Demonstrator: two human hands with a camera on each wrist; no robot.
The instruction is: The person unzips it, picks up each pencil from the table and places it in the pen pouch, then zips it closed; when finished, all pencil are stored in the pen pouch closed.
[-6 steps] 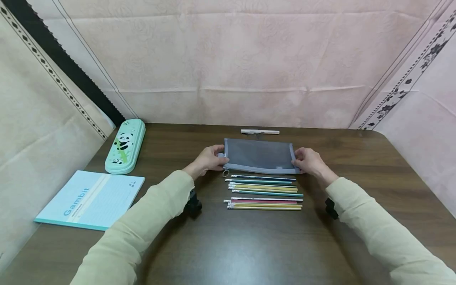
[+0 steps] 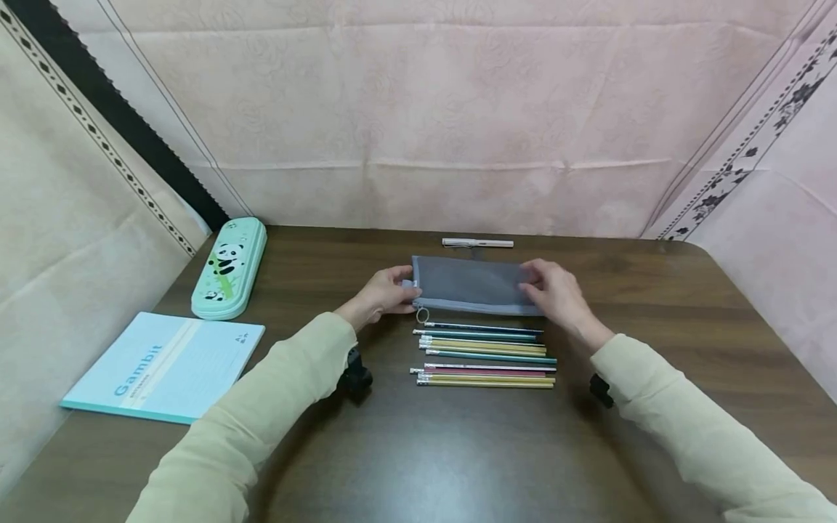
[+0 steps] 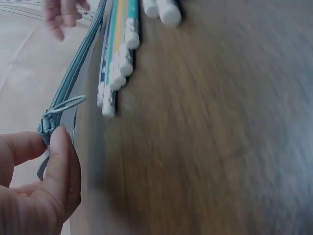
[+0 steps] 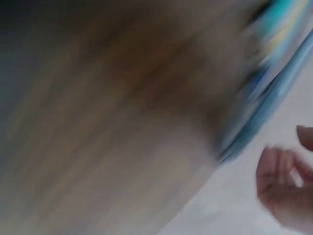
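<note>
A grey-blue zip pouch point(image 2: 471, 285) lies flat behind the rows of pencils. At its left end my left hand point(image 2: 384, 293) pinches the corner beside the zip, thumb against fingers. From that corner hangs a metal ring point(image 3: 68, 104), plain in the left wrist view. My right hand point(image 2: 559, 296) hovers over the pouch's right end, and in the right wrist view its thumb and fingers are apart with nothing between them. Several pencils point(image 2: 484, 338) lie side by side just in front of the pouch. A second group of pencils point(image 2: 485, 379) lies nearer me.
A white pen point(image 2: 477, 242) lies at the table's back edge. To the left are a mint pencil case point(image 2: 225, 276) with a panda on it and a light blue notebook point(image 2: 163, 367). Cloth point(image 2: 418, 109) hangs behind the brown table point(image 2: 418, 450).
My right hand has let go of the pouch's right corner and moved left, over the pouch. My left hand keeps its hold, and the ring has swung slightly right.
</note>
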